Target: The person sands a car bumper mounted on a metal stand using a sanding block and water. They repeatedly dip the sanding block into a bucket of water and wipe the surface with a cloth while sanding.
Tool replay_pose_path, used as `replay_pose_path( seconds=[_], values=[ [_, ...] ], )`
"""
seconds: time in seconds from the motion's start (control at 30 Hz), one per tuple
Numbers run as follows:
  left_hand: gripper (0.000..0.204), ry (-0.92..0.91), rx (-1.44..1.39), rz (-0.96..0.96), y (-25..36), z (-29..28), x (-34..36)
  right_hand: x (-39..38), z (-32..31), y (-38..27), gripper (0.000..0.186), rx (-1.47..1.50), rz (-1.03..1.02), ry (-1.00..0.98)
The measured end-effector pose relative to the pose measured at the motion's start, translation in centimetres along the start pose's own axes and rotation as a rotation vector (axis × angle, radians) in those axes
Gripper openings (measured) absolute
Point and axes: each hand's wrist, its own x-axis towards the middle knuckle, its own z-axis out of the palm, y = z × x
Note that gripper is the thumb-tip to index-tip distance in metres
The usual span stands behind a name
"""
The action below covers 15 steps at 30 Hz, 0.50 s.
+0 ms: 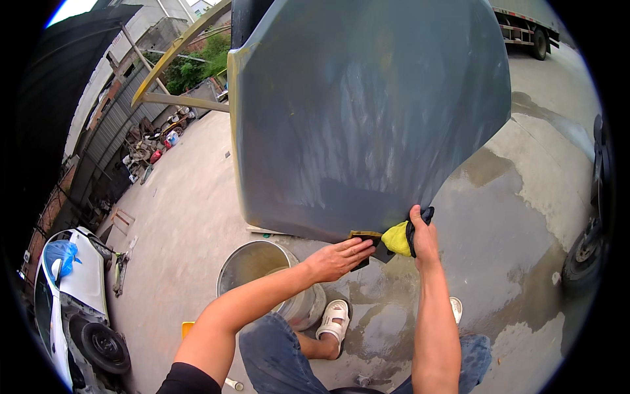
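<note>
A large grey car body panel (367, 118), wet and streaked, stands upright in front of me. At its lower edge my left hand (338, 259) presses a dark piece (364, 240) that looks like sandpaper with a brownish edge. Its fingers lie straight and together over that piece; the thumb is hidden. Just to the right, my right hand (426, 238) is closed round a yellow and black cloth (398, 239), thumb upward, close to the panel's lower right corner. Below my left hand stands a round metal bucket (228, 270) with cloudy liquid in it.
Wet patches (387, 328) spread over the concrete floor around my sandals. A partly dismantled white car (85, 289) stands at left. Scrap items (147, 148) are piled along the far left wall. Dark wheels (584, 256) stand at right, and a truck (528, 29) is behind.
</note>
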Motion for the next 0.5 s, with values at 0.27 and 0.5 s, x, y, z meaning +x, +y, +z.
replay_pose_path(
  seconds=[0.27,0.5],
  values=[
    [0.057,0.167,0.078,-0.355,-10.1,-8.1,-8.1,0.0,0.0,-0.4,0.072,-0.068,0.023,-0.035],
    [0.054,0.212,-0.043,-0.274,-2.6,-2.9,-1.0,0.2,-0.2,0.5,0.068,-0.013,-0.012,-0.014]
  ],
)
